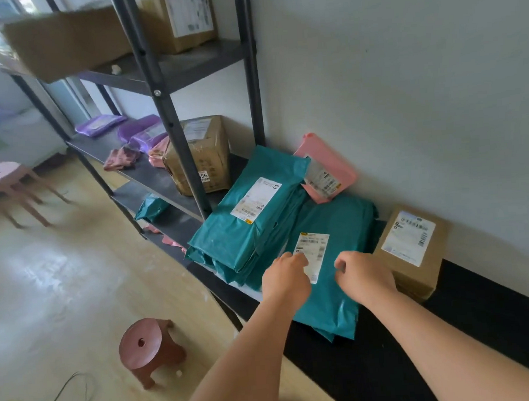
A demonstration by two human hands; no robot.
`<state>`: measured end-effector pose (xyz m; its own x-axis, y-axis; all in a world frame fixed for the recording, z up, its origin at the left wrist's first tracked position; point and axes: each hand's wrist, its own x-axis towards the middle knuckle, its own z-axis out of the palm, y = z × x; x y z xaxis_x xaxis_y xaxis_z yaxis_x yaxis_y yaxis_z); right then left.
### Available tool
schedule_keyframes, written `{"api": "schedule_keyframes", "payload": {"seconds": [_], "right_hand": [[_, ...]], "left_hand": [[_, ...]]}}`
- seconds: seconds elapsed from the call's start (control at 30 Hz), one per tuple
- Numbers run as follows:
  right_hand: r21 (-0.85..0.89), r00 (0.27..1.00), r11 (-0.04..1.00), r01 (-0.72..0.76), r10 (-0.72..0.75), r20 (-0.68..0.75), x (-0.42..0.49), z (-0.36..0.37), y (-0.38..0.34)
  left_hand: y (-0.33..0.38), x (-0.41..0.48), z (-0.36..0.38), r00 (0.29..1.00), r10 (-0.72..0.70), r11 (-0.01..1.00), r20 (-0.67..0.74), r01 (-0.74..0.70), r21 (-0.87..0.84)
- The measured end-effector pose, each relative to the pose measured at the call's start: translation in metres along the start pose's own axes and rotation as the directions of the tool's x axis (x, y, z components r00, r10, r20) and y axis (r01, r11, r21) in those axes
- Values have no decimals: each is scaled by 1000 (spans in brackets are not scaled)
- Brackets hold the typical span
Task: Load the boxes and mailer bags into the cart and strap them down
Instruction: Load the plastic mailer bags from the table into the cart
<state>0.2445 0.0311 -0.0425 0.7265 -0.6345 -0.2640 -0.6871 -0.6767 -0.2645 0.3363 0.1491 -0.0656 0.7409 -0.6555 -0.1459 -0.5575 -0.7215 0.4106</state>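
Note:
A flat teal mailer bag (334,292) with a white label lies on a low black ledge (391,366) by the wall. My left hand (285,276) is over its label, fingers loosely curled, touching or just above it. My right hand (365,276) hovers over the bag's right side, fingers also curled, gripping nothing that I can see. To the left a stack of teal mailer bags (252,229) leans up, with a pink mailer bag (332,165) behind it. A small labelled cardboard box (412,253) sits right of my right hand.
A dark metal shelving unit (172,128) stands at left, holding a cardboard box (204,154), purple mailers (141,130), a small teal bag (150,207) and boxes on top (180,16). A brown stool (148,347) and a pink stool (5,179) stand on the wooden floor.

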Motion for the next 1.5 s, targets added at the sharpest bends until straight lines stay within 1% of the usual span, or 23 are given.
{"api": "schedule_keyframes", "payload": {"seconds": [0.2, 0.37, 0.47, 0.57, 0.7, 0.83, 0.93, 1.13, 1.27, 1.5], "right_hand": [[99, 987, 988, -122, 131, -91, 56, -24, -12], [137, 966, 974, -179, 200, -165, 108, -55, -25], [171, 953, 969, -178, 213, -216, 135, -67, -33], [201, 944, 967, -156, 206, -258, 160, -73, -42], [231, 947, 958, -167, 222, -233, 188, -77, -49], [219, 946, 957, -192, 239, -217, 210, -77, -43], [237, 947, 948, -211, 259, -193, 221, -75, -40], [260, 948, 944, -203, 256, -188, 229, -64, -38], [206, 937, 946, -249, 289, -194, 232, -61, -41], [161, 910, 928, -335, 363, -198, 230, -61, -38]], "left_hand": [[5, 71, -26, 993, 108, 993, -45, -110, -32], [10, 140, -58, 979, 182, 979, -87, -189, -78], [12, 177, -72, 967, 231, 969, -109, -239, -58], [12, 210, -80, 945, 286, 953, -160, -298, -59], [16, 247, -86, 947, 271, 954, -175, -288, -84], [22, 273, -87, 956, 210, 959, -207, -243, -149], [25, 286, -84, 968, 177, 966, -175, -205, -156], [20, 292, -77, 975, 184, 960, -128, -206, -190], [16, 292, -76, 972, 204, 938, -120, -229, -260], [13, 284, -76, 957, 247, 882, -152, -287, -373]]}}
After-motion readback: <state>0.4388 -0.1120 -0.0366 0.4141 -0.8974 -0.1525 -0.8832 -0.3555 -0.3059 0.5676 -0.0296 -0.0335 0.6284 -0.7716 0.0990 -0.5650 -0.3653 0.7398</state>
